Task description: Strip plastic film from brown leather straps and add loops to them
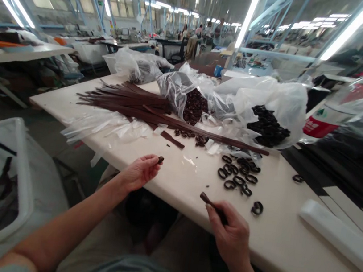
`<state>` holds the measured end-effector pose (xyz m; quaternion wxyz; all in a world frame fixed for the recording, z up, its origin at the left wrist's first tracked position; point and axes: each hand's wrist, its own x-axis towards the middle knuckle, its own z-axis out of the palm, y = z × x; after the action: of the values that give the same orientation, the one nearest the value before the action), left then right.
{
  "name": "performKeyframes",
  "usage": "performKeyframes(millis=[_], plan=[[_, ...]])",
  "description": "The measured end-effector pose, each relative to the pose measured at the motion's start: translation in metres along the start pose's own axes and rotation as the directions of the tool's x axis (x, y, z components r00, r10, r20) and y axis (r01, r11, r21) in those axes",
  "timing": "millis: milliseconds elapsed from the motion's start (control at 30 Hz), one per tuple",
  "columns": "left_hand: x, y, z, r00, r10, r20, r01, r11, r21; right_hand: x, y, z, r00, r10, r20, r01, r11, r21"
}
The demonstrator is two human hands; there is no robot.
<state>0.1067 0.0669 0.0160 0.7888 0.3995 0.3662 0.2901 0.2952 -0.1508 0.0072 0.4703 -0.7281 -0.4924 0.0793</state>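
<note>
My left hand [139, 171] hovers at the near edge of the cream table [288, 241] and pinches a small dark ring [161, 159] between thumb and fingertips. My right hand [229, 233] is closed around a short brown strap [209, 201] whose end sticks out to the upper left. Just beyond my right hand lie several loose black oval rings [238, 175]. A bundle of long brown straps [139, 103] lies farther back on the table.
Clear plastic bags hold brown rings [195, 105] and black rings [268, 128]. A white bin [18, 162] stands to my left. A white flat bar [339, 239] lies at right, near black strips [341, 176]. Other workbenches and people fill the background.
</note>
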Motion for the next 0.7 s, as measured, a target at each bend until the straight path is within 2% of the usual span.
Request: performKeyframes(millis=[67, 133, 233, 433, 600, 700], plan=[[-0.029, -0.014, -0.002, 0.992, -0.126, 0.013, 0.125, 0.968, -0.219, 0.002, -0.015, 0.008, 0.999, -0.044, 0.027, 0.043, 0.999, 0.006], [-0.050, -0.025, 0.000, 0.984, -0.178, 0.007, 0.173, 0.943, -0.284, 0.003, -0.030, 0.018, 0.992, -0.103, 0.076, 0.101, 0.995, 0.026], [-0.069, -0.034, 0.006, 0.981, -0.194, 0.028, 0.193, 0.932, -0.308, 0.004, -0.050, 0.034, 0.971, -0.186, 0.149, 0.175, 0.981, 0.080], [-0.087, -0.038, 0.013, 0.983, -0.148, 0.105, 0.175, 0.930, -0.323, 0.000, -0.063, 0.051, 0.952, -0.228, 0.206, 0.201, 0.969, 0.142], [-0.090, -0.038, 0.012, 0.991, -0.114, 0.066, 0.129, 0.949, -0.289, -0.007, -0.063, 0.051, 0.944, -0.216, 0.251, 0.181, 0.971, 0.156], [-0.091, -0.040, 0.011, 0.996, -0.066, 0.057, 0.076, 0.975, -0.210, -0.009, -0.064, 0.050, 0.942, -0.210, 0.263, 0.168, 0.970, 0.175]])
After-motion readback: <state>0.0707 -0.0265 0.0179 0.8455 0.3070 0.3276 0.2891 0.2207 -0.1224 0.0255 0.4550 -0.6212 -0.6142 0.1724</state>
